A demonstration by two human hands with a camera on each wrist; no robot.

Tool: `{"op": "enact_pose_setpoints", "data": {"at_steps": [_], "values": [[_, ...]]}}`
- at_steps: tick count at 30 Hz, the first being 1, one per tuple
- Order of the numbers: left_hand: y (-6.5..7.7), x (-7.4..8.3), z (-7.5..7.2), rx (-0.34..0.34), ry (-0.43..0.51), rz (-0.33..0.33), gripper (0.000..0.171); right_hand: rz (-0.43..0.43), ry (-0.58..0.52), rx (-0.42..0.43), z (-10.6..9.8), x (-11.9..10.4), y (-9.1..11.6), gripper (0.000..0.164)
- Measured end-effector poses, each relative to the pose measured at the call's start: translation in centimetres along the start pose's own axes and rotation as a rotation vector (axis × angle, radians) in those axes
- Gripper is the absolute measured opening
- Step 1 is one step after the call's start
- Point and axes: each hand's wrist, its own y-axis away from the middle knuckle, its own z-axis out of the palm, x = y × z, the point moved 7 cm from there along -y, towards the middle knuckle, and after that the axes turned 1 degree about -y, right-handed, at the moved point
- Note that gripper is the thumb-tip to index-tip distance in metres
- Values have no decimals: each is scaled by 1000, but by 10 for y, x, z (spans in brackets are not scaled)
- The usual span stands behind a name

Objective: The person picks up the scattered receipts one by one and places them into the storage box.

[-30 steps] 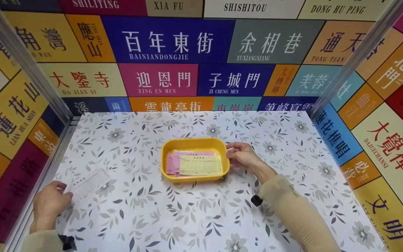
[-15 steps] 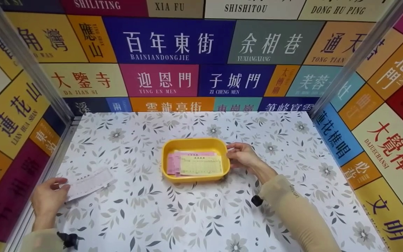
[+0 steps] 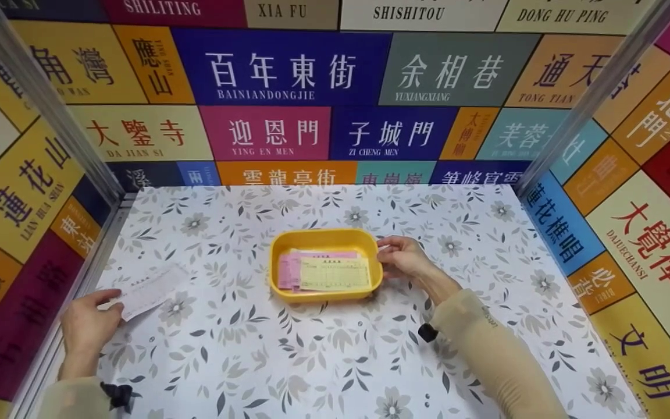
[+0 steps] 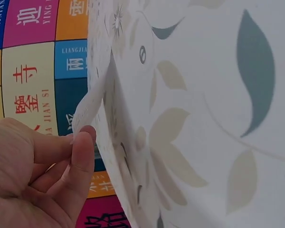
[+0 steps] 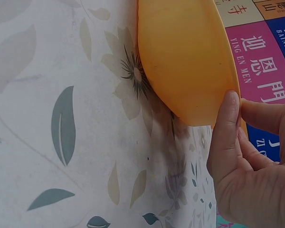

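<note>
My left hand (image 3: 92, 326) pinches one end of a white printed paper slip (image 3: 148, 289) between thumb and fingertips at the left of the table. In the left wrist view the slip (image 4: 91, 102) bends up from the floral surface toward my thumb. At the table's middle sits a yellow plastic basket (image 3: 326, 295), upright. Inside it lie a pale yellow printed slip (image 3: 335, 274) and pink slips (image 3: 286, 272), overlapping. My right hand (image 3: 409, 259) holds the basket's right end, with thumb outside the wall, as the right wrist view of the basket (image 5: 190, 61) shows.
A white tablecloth (image 3: 312, 361) with grey flowers and leaves covers the table. Panels with colourful place-name signs (image 3: 280, 67) stand behind and on both sides. Metal posts (image 3: 585, 99) rise at the back corners.
My left hand has shifted slightly right and away from me, and the white slip has moved with it. The right hand and the basket hold their place.
</note>
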Motion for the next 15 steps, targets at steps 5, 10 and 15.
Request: {"op": "enact_pose_setpoints", "data": {"at_steps": [5, 10, 15], "values": [[-1, 18, -2, 1, 47, -1, 38, 8, -12, -3, 0, 1, 0, 40], [-2, 40, -4, 29, 87, 17, 37, 17, -14, -1, 0, 1, 0, 41], [-5, 60, -7, 72, 139, 71, 35, 17, -2, 0, 0, 1, 1, 41]]}}
